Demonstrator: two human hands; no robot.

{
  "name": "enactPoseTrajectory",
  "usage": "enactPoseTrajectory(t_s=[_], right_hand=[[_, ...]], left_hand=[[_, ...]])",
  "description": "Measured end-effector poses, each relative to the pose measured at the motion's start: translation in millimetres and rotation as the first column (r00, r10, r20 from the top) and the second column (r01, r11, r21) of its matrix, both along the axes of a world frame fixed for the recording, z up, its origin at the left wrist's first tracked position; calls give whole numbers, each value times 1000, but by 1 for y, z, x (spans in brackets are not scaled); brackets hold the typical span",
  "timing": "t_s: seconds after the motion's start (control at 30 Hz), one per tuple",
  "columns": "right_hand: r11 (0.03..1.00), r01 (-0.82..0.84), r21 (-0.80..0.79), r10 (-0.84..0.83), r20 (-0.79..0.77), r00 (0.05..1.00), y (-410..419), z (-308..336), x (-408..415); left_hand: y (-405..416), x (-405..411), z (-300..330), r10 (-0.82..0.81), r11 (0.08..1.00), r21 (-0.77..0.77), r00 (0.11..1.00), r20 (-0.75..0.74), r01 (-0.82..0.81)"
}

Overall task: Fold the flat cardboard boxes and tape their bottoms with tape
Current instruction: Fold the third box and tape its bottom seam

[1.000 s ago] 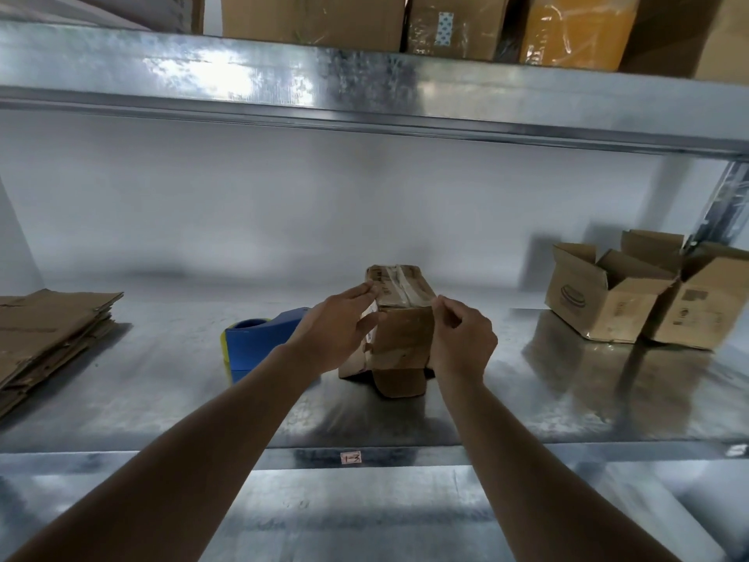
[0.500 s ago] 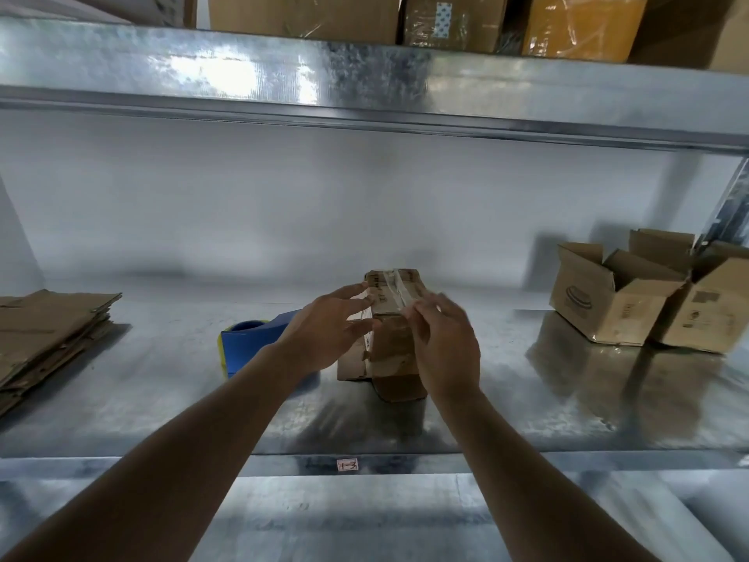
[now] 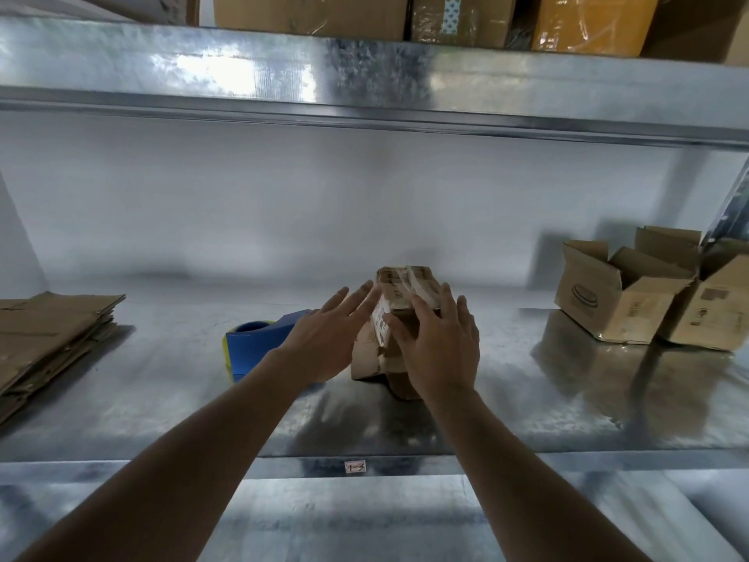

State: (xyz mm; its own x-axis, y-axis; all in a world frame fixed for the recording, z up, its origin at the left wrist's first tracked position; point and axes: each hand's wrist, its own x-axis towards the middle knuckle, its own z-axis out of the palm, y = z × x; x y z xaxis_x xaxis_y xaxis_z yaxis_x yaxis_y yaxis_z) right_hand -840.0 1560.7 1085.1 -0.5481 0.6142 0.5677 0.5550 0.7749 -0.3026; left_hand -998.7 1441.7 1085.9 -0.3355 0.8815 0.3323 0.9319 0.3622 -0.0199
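Note:
A small folded cardboard box [image 3: 401,292] stands bottom-up in the middle of the metal shelf [image 3: 162,399], clear tape running across its top face. My right hand [image 3: 437,342] lies flat against the box's near side, fingers straight and reaching up to the taped edge. My left hand [image 3: 328,338] is spread with straight fingers at the box's left side, fingertips at its upper corner. A blue tape dispenser [image 3: 255,344] sits just left of the box, partly hidden behind my left wrist.
A stack of flat cardboard boxes [image 3: 48,338] lies at the shelf's left end. Two folded boxes [image 3: 616,294] with open flaps stand at the right end. More boxes [image 3: 312,12] sit on the upper shelf. A white wall closes the back.
My right hand slid from the box's right edge onto its near face and flattened out. My left hand's fingers straightened and spread beside the box.

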Motion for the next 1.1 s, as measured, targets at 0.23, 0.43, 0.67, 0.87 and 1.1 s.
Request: enactPoseTrajectory(t_s=[0.23,0.43,0.67,0.87,1.1], right_hand=[[979,70,191,-49,-114,992,5,10,5],[982,82,172,-71,-71,995,9,15,16],[989,-7,149,17,-66,998,36,17,46],[968,-209,137,243,-319,916,77,6,89],[836,-505,213,540,-484,689,112,6,104]], left_hand=[[1,-1,7,21,998,51,996,90,-25],[21,5,19,-5,1000,15,991,134,3],[44,37,36,-23,998,69,984,175,11],[57,70,35,35,992,105,970,240,-62],[53,112,39,107,962,223,967,232,-160]])
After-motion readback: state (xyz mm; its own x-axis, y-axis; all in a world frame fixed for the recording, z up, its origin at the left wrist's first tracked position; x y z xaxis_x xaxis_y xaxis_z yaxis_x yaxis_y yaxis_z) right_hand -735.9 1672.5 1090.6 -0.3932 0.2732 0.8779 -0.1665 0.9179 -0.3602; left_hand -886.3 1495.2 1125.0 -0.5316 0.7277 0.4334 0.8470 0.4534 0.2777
